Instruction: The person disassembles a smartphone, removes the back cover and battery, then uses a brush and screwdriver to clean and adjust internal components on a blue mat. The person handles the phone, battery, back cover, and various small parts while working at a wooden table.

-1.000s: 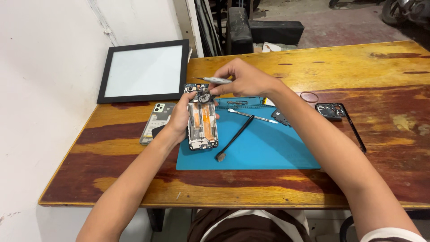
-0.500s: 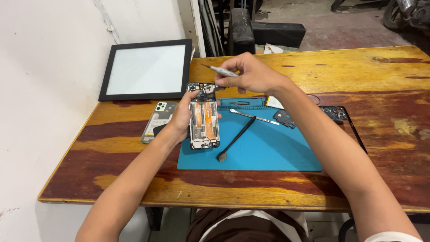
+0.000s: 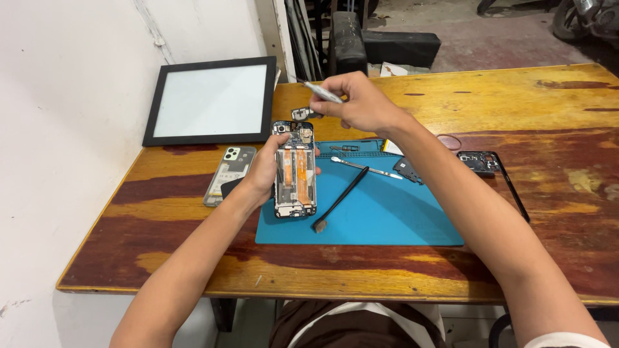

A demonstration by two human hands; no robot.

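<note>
My left hand [image 3: 265,169] grips the left side of an opened phone [image 3: 294,171] with its back off, showing orange cables and a circuit board, on the left edge of a blue work mat [image 3: 387,212]. My right hand [image 3: 361,103] is raised above the phone's top end and holds a silver screwdriver [image 3: 320,92], its tip pointing up-left. A small dark plate [image 3: 302,114] hangs under the right fingers, just above the phone's top.
On the mat lie a black brush [image 3: 342,198], silver tweezers [image 3: 365,167] and a dark part [image 3: 407,169]. A pale phone back cover [image 3: 229,174] lies left of the mat. A black-framed white panel [image 3: 211,101] leans on the wall. A black phone frame [image 3: 491,169] lies right.
My right hand has risen from the phone's top end, lifting the screwdriver and a small dark plate clear of the phone. The left hand kept its grip.
</note>
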